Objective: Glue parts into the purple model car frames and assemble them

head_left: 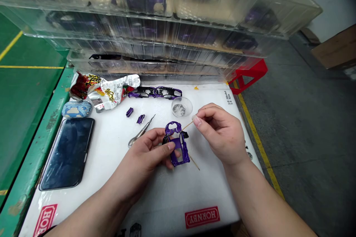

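My left hand grips a purple toy car body by its left side, over the middle of the white work surface. The purple piece at its far end stands raised, and black parts stick out at both sides. Between thumb and finger of my right hand is a thin wooden stick, its tip at the far right corner of the car body. Another thin stick shows beneath the body on the right. Just beyond is a small clear cup with little clear or silvery bits in it.
A screwdriver and two small purple parts lie left of my hands. Further left are a phone, a blue patterned case and a crumpled wrapper. More purple car bodies lie before stacked clear trays.
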Motion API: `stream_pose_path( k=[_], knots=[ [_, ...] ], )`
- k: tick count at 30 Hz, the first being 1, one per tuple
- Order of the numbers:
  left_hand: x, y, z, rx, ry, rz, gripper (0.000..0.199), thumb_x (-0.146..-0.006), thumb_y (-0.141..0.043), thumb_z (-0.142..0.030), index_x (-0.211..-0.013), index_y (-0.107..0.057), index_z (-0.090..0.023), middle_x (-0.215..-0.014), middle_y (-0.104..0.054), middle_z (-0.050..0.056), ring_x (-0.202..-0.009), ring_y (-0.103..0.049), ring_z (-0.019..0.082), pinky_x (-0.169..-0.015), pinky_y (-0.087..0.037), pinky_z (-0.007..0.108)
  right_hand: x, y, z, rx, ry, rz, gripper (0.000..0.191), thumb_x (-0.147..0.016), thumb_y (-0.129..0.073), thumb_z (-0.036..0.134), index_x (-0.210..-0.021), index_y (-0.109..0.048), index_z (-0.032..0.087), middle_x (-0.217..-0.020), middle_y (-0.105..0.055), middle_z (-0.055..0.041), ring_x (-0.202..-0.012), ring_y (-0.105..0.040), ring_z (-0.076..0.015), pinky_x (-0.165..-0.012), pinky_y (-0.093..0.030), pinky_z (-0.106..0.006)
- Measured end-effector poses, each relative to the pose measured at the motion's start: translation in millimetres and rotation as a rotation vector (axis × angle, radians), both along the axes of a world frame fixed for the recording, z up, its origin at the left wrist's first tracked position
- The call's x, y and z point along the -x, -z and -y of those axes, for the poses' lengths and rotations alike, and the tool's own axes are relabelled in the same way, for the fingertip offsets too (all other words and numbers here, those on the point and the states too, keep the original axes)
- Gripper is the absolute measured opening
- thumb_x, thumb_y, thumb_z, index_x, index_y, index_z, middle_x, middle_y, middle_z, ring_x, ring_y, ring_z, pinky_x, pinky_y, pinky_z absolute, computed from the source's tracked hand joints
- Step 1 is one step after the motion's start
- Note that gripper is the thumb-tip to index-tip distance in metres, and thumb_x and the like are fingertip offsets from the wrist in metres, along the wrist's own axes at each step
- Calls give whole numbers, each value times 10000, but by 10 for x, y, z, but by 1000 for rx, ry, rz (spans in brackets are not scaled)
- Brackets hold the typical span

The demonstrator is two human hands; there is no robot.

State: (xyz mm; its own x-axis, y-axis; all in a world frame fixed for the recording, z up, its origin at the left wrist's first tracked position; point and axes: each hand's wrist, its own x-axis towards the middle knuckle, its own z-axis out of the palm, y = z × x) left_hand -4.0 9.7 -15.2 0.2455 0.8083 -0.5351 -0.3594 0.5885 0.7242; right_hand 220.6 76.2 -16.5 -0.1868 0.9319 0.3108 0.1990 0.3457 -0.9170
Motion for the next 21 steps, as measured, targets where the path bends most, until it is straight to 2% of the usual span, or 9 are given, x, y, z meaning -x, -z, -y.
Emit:
stream_pose_path(
  k=[8,21],
  knots=[
    [-9,-34,-8,1,-7,14,379,-913,-942,-336,-1152,-701,-168,-980,-832,77,-764,-709,172,-703,-585,288,-7,8,-7,8,-3,0,58,-1068,-815,226,-1012,-797,229,-982,-695,-21,-852,-637,-180,-702,-526,-312],
    [-7,2,8,-15,5,-8,389,-955,-910,-382,-1219,-740,-154,-1010,-837,93,-779,-717,185,-708,-587,303,-7,21,-10,0,-20,-15,63,-1088,-813,194,-1037,-797,228,-1015,-698,-14,-875,-635,-155,-726,-516,-281]
  ],
)
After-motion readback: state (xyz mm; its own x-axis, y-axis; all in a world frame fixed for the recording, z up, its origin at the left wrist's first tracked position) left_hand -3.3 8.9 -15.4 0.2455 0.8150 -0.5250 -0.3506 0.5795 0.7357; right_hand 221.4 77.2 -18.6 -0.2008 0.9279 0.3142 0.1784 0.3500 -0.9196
